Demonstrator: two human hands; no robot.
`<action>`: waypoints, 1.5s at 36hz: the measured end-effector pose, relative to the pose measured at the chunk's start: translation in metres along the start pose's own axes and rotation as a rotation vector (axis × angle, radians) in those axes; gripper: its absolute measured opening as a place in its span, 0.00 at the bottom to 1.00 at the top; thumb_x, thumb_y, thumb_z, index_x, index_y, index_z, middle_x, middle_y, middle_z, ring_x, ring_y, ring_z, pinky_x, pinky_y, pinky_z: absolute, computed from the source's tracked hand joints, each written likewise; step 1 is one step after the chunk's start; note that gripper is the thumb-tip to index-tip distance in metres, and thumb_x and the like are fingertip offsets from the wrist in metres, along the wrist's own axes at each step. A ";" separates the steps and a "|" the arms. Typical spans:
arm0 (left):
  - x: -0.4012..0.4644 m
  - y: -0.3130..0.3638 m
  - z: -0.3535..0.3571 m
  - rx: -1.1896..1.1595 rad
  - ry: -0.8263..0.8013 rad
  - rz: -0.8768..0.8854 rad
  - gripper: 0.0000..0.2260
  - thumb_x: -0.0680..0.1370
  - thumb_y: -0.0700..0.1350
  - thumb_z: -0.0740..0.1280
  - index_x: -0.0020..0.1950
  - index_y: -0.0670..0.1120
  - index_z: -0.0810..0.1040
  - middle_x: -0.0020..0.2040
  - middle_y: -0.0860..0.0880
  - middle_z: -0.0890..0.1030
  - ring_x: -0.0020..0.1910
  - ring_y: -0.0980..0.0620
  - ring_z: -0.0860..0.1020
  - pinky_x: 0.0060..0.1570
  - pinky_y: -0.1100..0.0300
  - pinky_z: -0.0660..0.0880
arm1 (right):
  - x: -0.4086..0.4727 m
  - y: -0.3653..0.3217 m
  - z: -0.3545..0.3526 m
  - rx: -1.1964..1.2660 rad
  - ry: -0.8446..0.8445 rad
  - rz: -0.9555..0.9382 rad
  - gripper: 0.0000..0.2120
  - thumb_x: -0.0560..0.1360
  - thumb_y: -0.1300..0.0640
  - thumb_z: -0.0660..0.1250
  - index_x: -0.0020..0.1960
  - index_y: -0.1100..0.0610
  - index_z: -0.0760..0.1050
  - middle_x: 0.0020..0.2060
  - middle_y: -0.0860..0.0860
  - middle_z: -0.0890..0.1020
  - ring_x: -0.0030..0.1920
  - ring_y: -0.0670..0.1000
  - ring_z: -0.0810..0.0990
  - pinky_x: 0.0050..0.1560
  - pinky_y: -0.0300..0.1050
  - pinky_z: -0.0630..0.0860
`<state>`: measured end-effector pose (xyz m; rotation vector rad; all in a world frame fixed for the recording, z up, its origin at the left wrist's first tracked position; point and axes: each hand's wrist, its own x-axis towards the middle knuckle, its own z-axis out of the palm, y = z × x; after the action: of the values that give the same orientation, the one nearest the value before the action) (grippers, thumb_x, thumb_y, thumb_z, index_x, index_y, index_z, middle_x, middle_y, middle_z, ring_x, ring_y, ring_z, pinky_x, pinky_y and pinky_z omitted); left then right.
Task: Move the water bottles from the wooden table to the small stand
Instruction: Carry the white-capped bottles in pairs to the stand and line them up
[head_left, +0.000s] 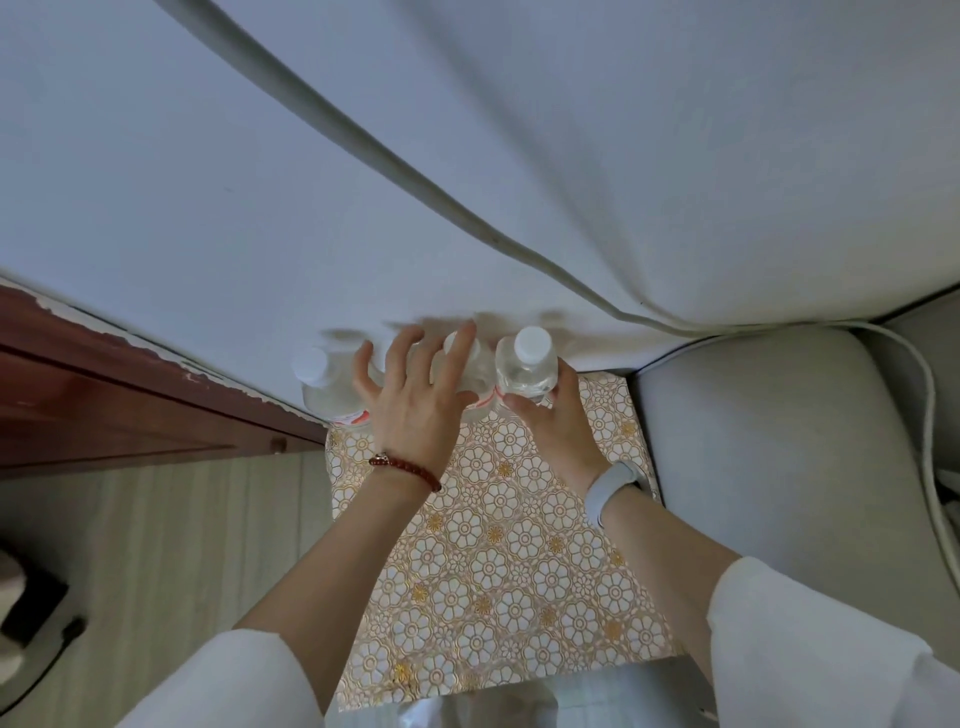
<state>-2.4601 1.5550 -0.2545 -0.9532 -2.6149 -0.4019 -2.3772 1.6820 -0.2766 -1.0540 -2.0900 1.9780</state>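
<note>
Over the stand (498, 519) — left hand (415, 410) splayed, right hand (556, 426) gripping bottle (524, 364).

No text, brand or number can be read anywhere. Red and white labels (353, 415) are seen low on the water bottles (524, 364) at mid-frame, but their printing is too blurred to be made out.

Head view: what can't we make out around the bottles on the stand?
- Bottle count: the left hand covers the middle of the row between the left bottle and right bottle.
- Left hand contact: motion-blurred fingers, touch unclear.
- Stand: legs hidden beneath its patterned top.
- Right hand: fingertips hidden behind the right bottle.
</note>
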 end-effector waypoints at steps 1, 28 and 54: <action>-0.001 0.000 0.000 0.007 0.004 0.002 0.33 0.61 0.46 0.77 0.64 0.51 0.69 0.50 0.48 0.81 0.59 0.49 0.68 0.61 0.37 0.61 | 0.001 0.000 0.001 0.001 0.008 0.013 0.32 0.72 0.57 0.70 0.70 0.54 0.56 0.56 0.42 0.70 0.59 0.46 0.69 0.60 0.44 0.70; -0.075 -0.002 -0.091 -0.288 -0.239 -0.458 0.26 0.73 0.56 0.56 0.69 0.48 0.65 0.69 0.41 0.69 0.69 0.39 0.64 0.67 0.37 0.56 | -0.091 -0.050 0.003 -0.293 -0.124 0.226 0.20 0.77 0.57 0.59 0.68 0.59 0.64 0.62 0.55 0.74 0.50 0.49 0.76 0.45 0.38 0.73; -0.768 -0.061 -0.655 0.265 0.492 -1.589 0.16 0.75 0.45 0.66 0.61 0.40 0.75 0.58 0.40 0.77 0.58 0.40 0.75 0.56 0.50 0.72 | -0.806 -0.071 0.394 -0.708 -1.468 -0.817 0.13 0.77 0.58 0.59 0.60 0.58 0.74 0.55 0.55 0.81 0.56 0.53 0.78 0.54 0.39 0.70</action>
<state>-1.8101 0.8332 0.0266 1.2886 -2.2524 -0.4759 -1.9892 0.9336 0.0378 1.6709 -2.9612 1.5203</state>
